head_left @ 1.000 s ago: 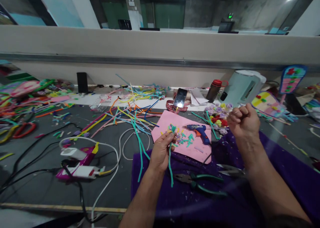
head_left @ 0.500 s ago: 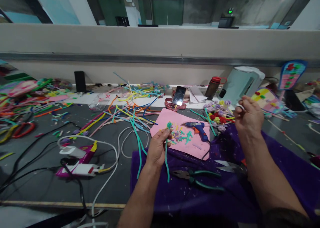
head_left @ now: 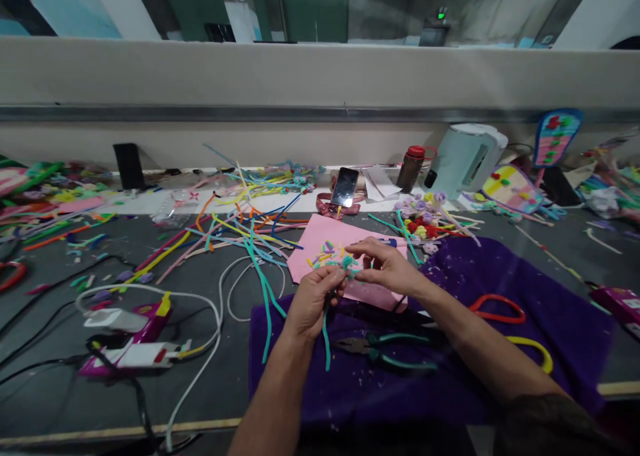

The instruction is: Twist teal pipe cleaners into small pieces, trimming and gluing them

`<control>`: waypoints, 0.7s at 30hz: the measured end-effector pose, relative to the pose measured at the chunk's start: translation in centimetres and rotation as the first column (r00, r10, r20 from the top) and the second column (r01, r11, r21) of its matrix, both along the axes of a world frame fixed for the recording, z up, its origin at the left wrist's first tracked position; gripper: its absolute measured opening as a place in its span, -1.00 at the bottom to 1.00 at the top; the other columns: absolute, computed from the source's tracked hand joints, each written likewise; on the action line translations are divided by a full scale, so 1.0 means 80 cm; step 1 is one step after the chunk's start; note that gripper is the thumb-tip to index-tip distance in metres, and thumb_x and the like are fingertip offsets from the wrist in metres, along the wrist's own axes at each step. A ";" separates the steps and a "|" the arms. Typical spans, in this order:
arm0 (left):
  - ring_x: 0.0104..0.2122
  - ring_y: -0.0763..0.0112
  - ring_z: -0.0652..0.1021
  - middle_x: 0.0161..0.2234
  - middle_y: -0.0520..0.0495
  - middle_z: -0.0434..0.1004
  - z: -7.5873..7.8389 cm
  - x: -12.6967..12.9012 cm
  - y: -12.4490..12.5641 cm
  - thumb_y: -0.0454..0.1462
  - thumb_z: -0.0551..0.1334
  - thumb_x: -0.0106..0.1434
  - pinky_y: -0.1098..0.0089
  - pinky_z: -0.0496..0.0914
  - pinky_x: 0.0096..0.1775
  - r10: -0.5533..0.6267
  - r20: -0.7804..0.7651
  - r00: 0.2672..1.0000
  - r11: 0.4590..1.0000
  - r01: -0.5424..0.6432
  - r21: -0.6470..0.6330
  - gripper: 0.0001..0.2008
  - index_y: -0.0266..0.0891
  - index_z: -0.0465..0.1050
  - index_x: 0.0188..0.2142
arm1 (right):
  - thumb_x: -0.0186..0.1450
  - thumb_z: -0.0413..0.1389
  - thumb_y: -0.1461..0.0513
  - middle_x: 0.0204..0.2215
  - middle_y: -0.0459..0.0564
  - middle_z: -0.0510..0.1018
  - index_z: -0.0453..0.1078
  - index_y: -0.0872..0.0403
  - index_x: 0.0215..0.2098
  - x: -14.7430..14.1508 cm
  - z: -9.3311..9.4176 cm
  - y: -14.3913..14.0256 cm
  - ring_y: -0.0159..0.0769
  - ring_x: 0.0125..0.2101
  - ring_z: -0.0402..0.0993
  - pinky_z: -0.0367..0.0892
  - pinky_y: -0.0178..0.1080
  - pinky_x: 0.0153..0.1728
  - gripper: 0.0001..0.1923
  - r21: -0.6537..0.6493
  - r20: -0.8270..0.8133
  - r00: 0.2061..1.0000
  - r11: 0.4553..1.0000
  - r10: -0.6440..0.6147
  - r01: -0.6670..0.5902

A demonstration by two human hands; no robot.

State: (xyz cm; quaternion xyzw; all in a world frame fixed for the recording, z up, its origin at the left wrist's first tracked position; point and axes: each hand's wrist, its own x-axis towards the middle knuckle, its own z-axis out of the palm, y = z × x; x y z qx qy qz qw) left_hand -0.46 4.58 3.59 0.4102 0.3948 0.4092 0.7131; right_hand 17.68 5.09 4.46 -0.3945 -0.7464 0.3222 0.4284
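Note:
My left hand grips a teal pipe cleaner whose stem hangs down over the purple cloth and whose curled top sits just above my fingers. My right hand has come in beside it, fingertips pinching at that curled top. Both hands hover over the near edge of a pink foam sheet strewn with small coloured snippets. Teal-handled pliers lie on the cloth just under my hands.
Loose pipe cleaners sprawl to the left. A power strip with white cables lies at front left. A phone, a red-capped bottle, a white kettle and small pompom flowers stand behind. Red and yellow loops rest on the cloth.
My right hand has swung down and left from beside the kettle to meet the left hand at the pipe cleaner's top. The view has shifted rightward, hiding the glue gun behind my right hand.

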 end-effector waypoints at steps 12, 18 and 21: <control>-0.57 0.63 0.35 -0.57 0.05 0.30 0.002 -0.010 0.009 -0.27 0.30 -0.03 0.64 0.16 -0.65 0.122 0.332 0.935 0.981 -0.064 -0.181 -0.81 -0.33 0.43 -0.40 | 0.06 0.16 0.19 -0.76 -0.23 0.20 0.31 0.12 -0.55 0.038 0.005 0.020 -0.56 -0.73 0.02 -0.05 -0.45 -0.73 -0.84 -0.264 -0.570 0.733 0.928 -0.371 0.264; -0.45 0.54 0.43 -0.44 0.00 0.40 0.001 -0.012 0.012 -0.30 0.31 -0.03 0.59 0.28 -0.58 0.287 0.345 0.894 0.943 -0.201 -0.264 -0.79 -0.31 0.43 -0.35 | 0.09 0.13 0.15 -0.72 -0.19 0.24 0.25 0.11 -0.60 0.069 0.012 0.028 -0.55 -0.74 0.08 -0.05 -0.44 -0.75 -0.78 -0.224 -0.602 0.692 0.916 -0.399 0.333; -0.50 0.60 0.41 -0.47 0.03 0.39 0.002 -0.012 0.012 -0.30 0.31 -0.04 0.62 0.21 -0.64 0.325 0.339 0.883 0.937 -0.252 -0.240 -0.77 -0.32 0.43 -0.33 | 0.11 0.09 0.13 -0.70 -0.19 0.23 0.21 0.10 -0.63 0.089 0.013 0.033 -0.56 -0.73 0.10 -0.04 -0.44 -0.75 -0.74 -0.229 -0.611 0.662 0.898 -0.433 0.376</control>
